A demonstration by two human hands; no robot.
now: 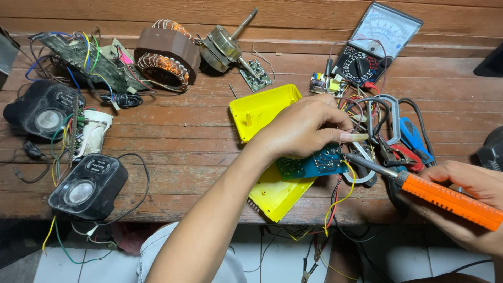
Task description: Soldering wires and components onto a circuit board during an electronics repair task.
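My left hand [304, 128] reaches across the wooden bench and pinches a blue-green circuit board [314, 165] at its top edge, holding it over a yellow plastic casing [275, 194]. My right hand [471, 194] grips an orange-handled soldering iron [445, 199]; its metal tip [361, 161] touches the board's right edge. Yellow and red wires [340, 202] hang from the board over the bench's front edge. A second yellow casing half [259, 110] lies behind my left hand.
An analog multimeter [374, 44] stands at the back right. A clamp meter and pliers [403, 141] lie right of the board. A motor stator [167, 55], a rotor [225, 47], loose boards and two black speakers [86, 186] fill the left side.
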